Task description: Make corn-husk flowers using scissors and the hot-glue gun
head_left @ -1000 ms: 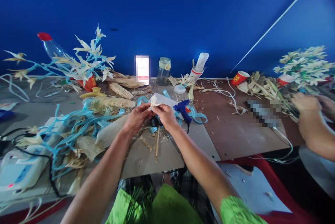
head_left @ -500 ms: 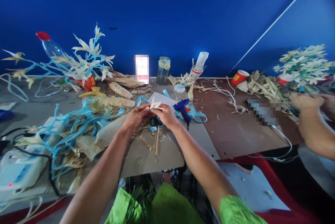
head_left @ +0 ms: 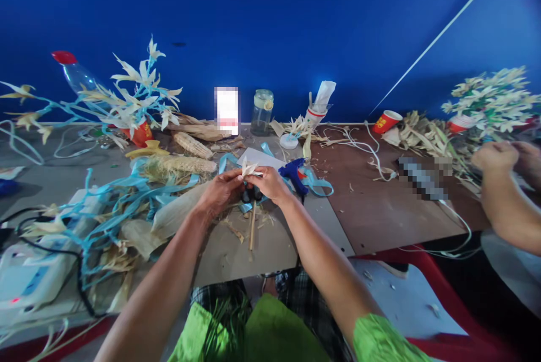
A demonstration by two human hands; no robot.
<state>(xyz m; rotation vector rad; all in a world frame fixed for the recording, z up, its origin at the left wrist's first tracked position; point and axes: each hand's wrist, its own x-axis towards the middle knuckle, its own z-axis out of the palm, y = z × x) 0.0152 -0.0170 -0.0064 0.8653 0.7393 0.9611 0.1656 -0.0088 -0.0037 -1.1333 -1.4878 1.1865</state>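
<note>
Between my two hands is a small cream corn-husk flower (head_left: 249, 168) with pointed petals. My left hand (head_left: 224, 188) pinches it from the left, low on the petals. From the right, the fingers of my right hand (head_left: 269, 182) close on it too. Just below my fingers a dark object, partly hidden, lies on the table, and a thin wooden stick (head_left: 252, 226) points toward me. A blue glue gun (head_left: 295, 175) rests right of my right hand. Behind my hands lies a white sheet (head_left: 260, 157).
Left are blue-wrapped branches (head_left: 95, 226), corn cobs (head_left: 192, 145), a power strip (head_left: 38, 266) and a red pot of husk flowers (head_left: 139, 135). A glass jar (head_left: 262, 117) stands at the back. To the right are a phone (head_left: 420, 177), a paper cup (head_left: 386, 122) and another person's hands (head_left: 494, 156).
My hands keep their pinch on the husk flower and have barely moved. The view has shifted slightly. At the right, the other person's hands have risen a little.
</note>
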